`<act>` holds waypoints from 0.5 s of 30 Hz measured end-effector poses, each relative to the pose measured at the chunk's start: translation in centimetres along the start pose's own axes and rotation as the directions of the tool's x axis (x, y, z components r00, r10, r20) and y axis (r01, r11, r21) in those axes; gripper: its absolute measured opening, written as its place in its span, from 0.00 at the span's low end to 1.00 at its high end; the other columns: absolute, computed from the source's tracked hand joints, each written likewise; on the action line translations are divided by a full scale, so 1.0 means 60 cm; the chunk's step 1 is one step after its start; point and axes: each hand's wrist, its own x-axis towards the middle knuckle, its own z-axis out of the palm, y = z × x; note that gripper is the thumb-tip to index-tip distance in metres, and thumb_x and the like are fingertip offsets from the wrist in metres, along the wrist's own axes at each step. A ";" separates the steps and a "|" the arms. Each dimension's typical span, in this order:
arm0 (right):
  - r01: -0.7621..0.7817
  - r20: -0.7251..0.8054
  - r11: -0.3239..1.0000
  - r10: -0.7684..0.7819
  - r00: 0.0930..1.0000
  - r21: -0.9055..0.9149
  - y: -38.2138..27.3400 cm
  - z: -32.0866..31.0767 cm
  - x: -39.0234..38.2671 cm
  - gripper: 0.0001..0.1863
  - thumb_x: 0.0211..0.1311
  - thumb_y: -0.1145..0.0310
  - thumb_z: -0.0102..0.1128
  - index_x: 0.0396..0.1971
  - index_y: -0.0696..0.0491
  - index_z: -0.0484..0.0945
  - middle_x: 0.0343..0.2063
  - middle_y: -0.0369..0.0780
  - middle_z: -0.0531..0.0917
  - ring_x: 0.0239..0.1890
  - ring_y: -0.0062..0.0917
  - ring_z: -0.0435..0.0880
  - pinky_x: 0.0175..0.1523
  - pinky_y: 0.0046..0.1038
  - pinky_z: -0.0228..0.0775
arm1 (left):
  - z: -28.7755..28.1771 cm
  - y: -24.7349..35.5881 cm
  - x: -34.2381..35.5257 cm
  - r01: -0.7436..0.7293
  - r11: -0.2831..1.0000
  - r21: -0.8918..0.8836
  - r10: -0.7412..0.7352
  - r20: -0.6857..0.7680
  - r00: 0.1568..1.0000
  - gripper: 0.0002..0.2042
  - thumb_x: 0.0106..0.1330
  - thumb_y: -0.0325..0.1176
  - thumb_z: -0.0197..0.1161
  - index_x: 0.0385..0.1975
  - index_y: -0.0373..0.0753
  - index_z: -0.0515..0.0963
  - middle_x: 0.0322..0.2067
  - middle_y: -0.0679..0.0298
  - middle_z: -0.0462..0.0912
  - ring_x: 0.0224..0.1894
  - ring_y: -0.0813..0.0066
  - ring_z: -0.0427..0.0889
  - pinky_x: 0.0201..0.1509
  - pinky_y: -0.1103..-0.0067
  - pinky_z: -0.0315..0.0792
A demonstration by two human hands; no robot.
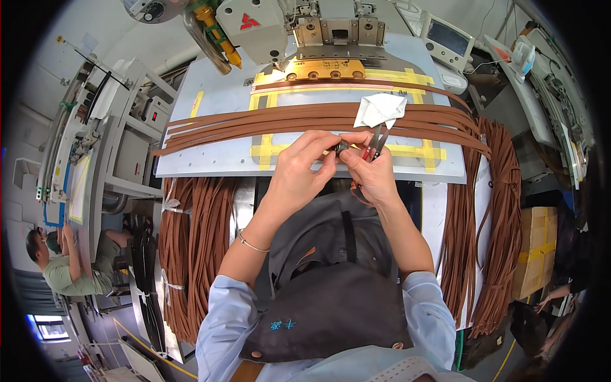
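My left hand [300, 167] is closed with thumb and fingertips on a small dark object [342, 148], whose kind I cannot make out. My right hand [375, 172] pinches the same object and also grips scissors-like snips [373, 151] with red on the handle, blades pointing away from me. A short reddish-brown cord dangles below that hand. Just beyond the blades a folded white paper or cloth [380, 108] rests on long brown straps [286, 113] lying across the pale worktable [197, 167].
A sewing machine [248, 28] with a yellow clamp plate stands at the back, a screen [445, 44] at its right. Brown strap bundles [191, 254] hang on both sides. A co-worker [73, 270] sits far left; a cardboard box [536, 248] and another person's arm are right.
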 end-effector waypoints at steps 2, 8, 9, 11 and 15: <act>0.054 -0.014 0.998 -0.053 0.998 0.022 0.005 0.012 0.000 0.14 0.55 0.78 0.59 0.42 0.62 0.69 0.32 0.43 0.80 0.34 0.22 0.80 0.38 0.18 0.71 | 0.005 -0.004 -0.003 -0.011 0.999 0.039 0.012 -0.040 0.999 0.11 0.50 0.16 0.58 0.35 0.31 0.75 0.31 0.57 0.77 0.30 0.65 0.80 0.31 0.78 0.78; 0.174 -0.058 0.985 -0.174 0.983 -0.005 0.015 0.020 0.003 0.15 0.55 0.79 0.59 0.42 0.62 0.69 0.31 0.41 0.79 0.33 0.21 0.80 0.41 0.20 0.71 | 0.012 -0.003 0.002 0.070 0.998 -0.007 -0.070 -0.104 0.992 0.07 0.50 0.16 0.58 0.30 0.31 0.75 0.28 0.59 0.77 0.27 0.70 0.80 0.27 0.80 0.77; 0.197 -0.066 0.980 -0.195 0.979 0.017 0.016 0.021 0.004 0.16 0.54 0.79 0.59 0.43 0.62 0.68 0.31 0.41 0.79 0.33 0.21 0.80 0.42 0.21 0.71 | 0.010 -0.001 0.004 0.141 0.989 -0.035 -0.144 -0.078 0.987 0.06 0.51 0.16 0.57 0.29 0.31 0.75 0.28 0.59 0.78 0.27 0.72 0.80 0.27 0.81 0.78; 0.179 -0.038 0.984 -0.179 0.983 -0.015 0.013 0.016 0.004 0.16 0.55 0.78 0.59 0.44 0.62 0.68 0.31 0.41 0.79 0.31 0.19 0.79 0.37 0.19 0.70 | 0.006 -0.007 0.002 0.160 0.987 -0.008 -0.160 -0.041 0.986 0.05 0.51 0.16 0.57 0.28 0.31 0.74 0.28 0.59 0.77 0.27 0.72 0.80 0.28 0.82 0.78; -0.048 0.041 0.980 0.057 0.998 -0.191 -0.004 0.003 0.010 0.16 0.61 0.70 0.54 0.46 0.61 0.68 0.30 0.39 0.78 0.25 0.12 0.75 0.23 0.13 0.60 | 0.005 -0.024 0.006 0.072 0.993 0.096 -0.065 -0.074 0.995 0.02 0.55 0.16 0.54 0.25 0.30 0.71 0.32 0.59 0.78 0.30 0.74 0.80 0.34 0.82 0.78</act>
